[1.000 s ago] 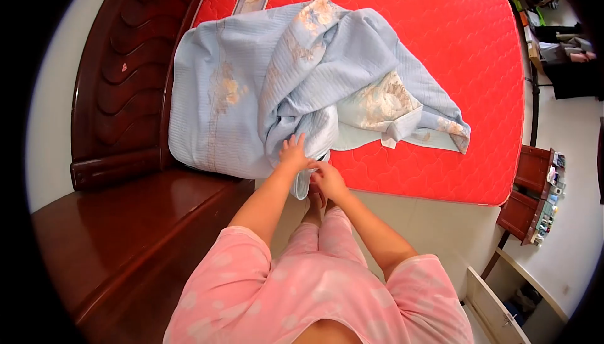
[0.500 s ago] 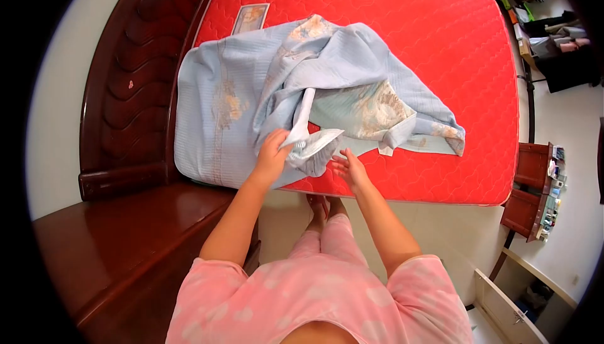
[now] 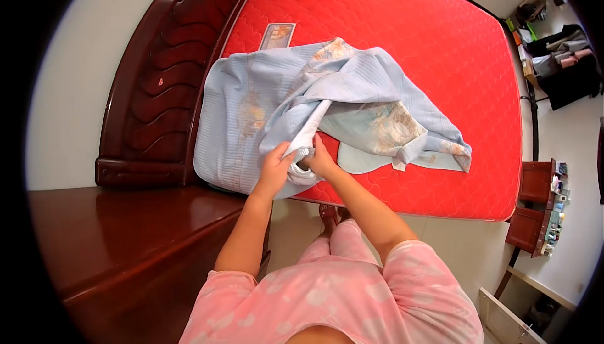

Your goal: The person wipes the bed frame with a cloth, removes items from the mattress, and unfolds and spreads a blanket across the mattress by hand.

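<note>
A light-blue quilted bed cover point(image 3: 236, 101) with a floral pattern lies bunched on the red mattress point(image 3: 440, 61). Its near edge, with a pale underside and a gathered-looking band, is raised between my hands. My left hand point(image 3: 274, 169) is closed on that edge. Beside it, my right hand point(image 3: 321, 157) grips the same edge from the right, some of its fingers hidden by cloth. To the right, a folded-over part shows a greenish floral face point(image 3: 384, 124).
A small patterned rectangular piece point(image 3: 277, 36) lies near the carved dark-wood headboard point(image 3: 160, 73). A dark wooden cabinet point(image 3: 138, 218) stands at my left. Beyond the mattress on the right are small drawers point(image 3: 527, 227) and piled clothes point(image 3: 566, 70).
My right hand has moved left from open air onto the cover's edge, and its fingers have closed there. My left hand keeps its hold. The view has shifted slightly.
</note>
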`<state>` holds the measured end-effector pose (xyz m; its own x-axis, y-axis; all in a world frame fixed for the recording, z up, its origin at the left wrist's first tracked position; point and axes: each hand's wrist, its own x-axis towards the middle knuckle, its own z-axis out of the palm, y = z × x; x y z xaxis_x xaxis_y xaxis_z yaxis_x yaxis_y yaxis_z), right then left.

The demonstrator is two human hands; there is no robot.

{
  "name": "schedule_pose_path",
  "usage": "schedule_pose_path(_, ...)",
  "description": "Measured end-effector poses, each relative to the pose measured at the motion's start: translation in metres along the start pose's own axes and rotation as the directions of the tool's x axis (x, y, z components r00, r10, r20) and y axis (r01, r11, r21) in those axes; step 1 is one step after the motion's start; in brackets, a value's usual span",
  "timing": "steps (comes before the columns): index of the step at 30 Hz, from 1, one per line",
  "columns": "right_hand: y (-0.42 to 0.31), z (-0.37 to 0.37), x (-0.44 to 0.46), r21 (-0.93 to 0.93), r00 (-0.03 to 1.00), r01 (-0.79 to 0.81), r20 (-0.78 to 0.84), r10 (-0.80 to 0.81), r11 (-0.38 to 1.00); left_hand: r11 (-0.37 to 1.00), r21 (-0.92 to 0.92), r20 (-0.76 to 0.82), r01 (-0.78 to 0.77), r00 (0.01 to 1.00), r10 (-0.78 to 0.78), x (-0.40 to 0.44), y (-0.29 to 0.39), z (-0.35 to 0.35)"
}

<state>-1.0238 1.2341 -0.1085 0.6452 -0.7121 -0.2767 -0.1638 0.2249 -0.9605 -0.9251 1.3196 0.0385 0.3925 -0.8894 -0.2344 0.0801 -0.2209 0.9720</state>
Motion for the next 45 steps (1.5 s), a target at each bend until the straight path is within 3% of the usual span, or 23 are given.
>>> schedule_pose_path(1, 0.004, 0.003, 0.01, -0.161, 0.993, 0.058, -0.096, -0.074, 0.985, 0.999, 0.031, -0.001, -0.028, 1.0, 0.028, -0.001, 0.001, 0.0)
schedule_pose_path(4, -0.015, 0.008, 0.027, -0.265, 0.954, -0.071, -0.301, -0.012, 0.962, 0.997, 0.057, -0.02, -0.061, 0.998, 0.063, -0.003, 0.009, -0.005)
schedule_pose_path(5, -0.028, 0.008, 0.025, -0.388, 0.955, -0.061, -0.289, -0.058, 0.92, 0.999, 0.011, -0.037, -0.039, 0.999, 0.039, -0.006, 0.015, -0.008)
schedule_pose_path(9, -0.021, -0.011, 0.038, -0.598, 0.984, -0.048, -0.165, -0.064, 0.8, 0.989, -0.144, -0.076, 0.024, 0.996, -0.035, -0.014, 0.031, -0.026)
schedule_pose_path(10, 0.012, -0.021, 0.054, -0.692, 0.969, 0.064, -0.13, -0.212, 0.719, 0.985, -0.172, -0.109, 0.013, 0.993, -0.032, -0.015, 0.031, -0.032)
schedule_pose_path(12, 0.001, -0.043, 0.056, -0.605, 0.925, 0.156, -0.187, -0.33, 0.781, 0.972, -0.235, -0.177, -0.015, 0.984, -0.028, -0.017, 0.025, -0.045)
schedule_pose_path(14, -0.056, -0.059, 0.048, -0.132, 0.929, -0.052, -0.371, -0.001, 0.99, 0.988, -0.152, -0.162, -0.019, 0.987, -0.006, -0.017, 0.02, -0.059)
schedule_pose_path(15, -0.081, -0.067, 0.047, 0.133, 0.902, -0.139, -0.393, 0.181, 0.981, 0.994, -0.113, -0.18, -0.008, 0.983, -0.013, -0.016, 0.012, -0.063)
schedule_pose_path(16, -0.089, -0.08, 0.049, 0.165, 0.901, 0.001, -0.427, 0.071, 0.986, 0.997, -0.074, -0.2, 0.0, 0.98, -0.015, -0.015, 0.007, -0.065)
schedule_pose_path(18, -0.112, -0.106, 0.046, -0.164, 0.837, 0.219, -0.474, -0.271, 0.962, 0.999, 0.034, -0.158, 0.028, 0.987, -0.023, -0.013, 0.001, -0.067)
schedule_pose_path(20, -0.177, -0.109, 0.012, -0.303, 0.773, 0.347, -0.443, -0.454, 0.888, 0.991, 0.129, -0.101, 0.044, 0.994, -0.031, -0.006, -0.014, -0.064)
schedule_pose_path(24, -0.273, -0.107, -0.058, -0.545, 0.533, 0.632, -0.21, -0.819, 0.551, 0.973, 0.23, 0.066, 0.012, 0.997, -0.028, 0.011, -0.025, -0.036)
schedule_pose_path(26, -0.293, -0.102, -0.09, -0.545, 0.546, 0.65, -0.15, -0.825, 0.529, 0.968, 0.246, 0.204, 0.039, 0.975, -0.091, 0.016, -0.007, -0.016)
schedule_pose_path(27, -0.295, -0.101, -0.105, -0.545, 0.555, 0.655, -0.123, -0.822, 0.524, 0.987, 0.125, 0.284, -0.102, 0.957, 0.062, 0.011, 0.014, -0.002)
schedule_pose_path(30, -0.273, -0.103, -0.137, -0.614, 0.626, 0.614, -0.004, -0.78, 0.496, 0.976, -0.204, 0.333, 0.08, 0.943, -0.008, 0.001, 0.081, 0.033)
schedule_pose_path(33, -0.231, -0.092, -0.167, -0.552, 0.737, 0.613, 0.143, -0.661, 0.565, 0.899, -0.143, 0.408, 0.414, 0.852, -0.327, -0.005, 0.088, 0.07)
schedule_pose_path(34, -0.219, -0.088, -0.176, -0.541, 0.75, 0.622, 0.203, -0.63, 0.566, 0.886, -0.086, 0.494, 0.455, 0.792, -0.358, -0.002, 0.078, 0.078)
schedule_pose_path(37, -0.189, -0.095, -0.194, -0.502, 0.833, 0.551, 0.274, -0.481, 0.667, 0.851, 0.042, 0.434, 0.524, 0.758, -0.488, -0.011, 0.054, 0.103)
schedule_pose_path(40, -0.172, -0.111, -0.21, -0.521, 0.853, 0.522, 0.312, -0.418, 0.675, 0.928, -0.002, 0.541, 0.373, 0.781, -0.313, -0.015, 0.023, 0.123)
schedule_pose_path(41, -0.169, -0.118, -0.213, -0.519, 0.87, 0.492, 0.306, -0.386, 0.699, 0.953, 0.123, 0.458, 0.279, 0.835, -0.303, -0.013, 0.016, 0.131)
schedule_pose_path(43, -0.172, -0.132, -0.218, -0.513, 0.9, 0.433, 0.295, -0.321, 0.741, 0.965, 0.051, 0.358, 0.256, 0.898, -0.257, -0.001, -0.007, 0.14)
schedule_pose_path(45, -0.159, -0.156, -0.211, -0.444, 0.952, 0.304, 0.106, -0.288, 0.843, 0.975, 0.011, 0.249, 0.22, 0.944, -0.216, 0.003, -0.011, 0.15)
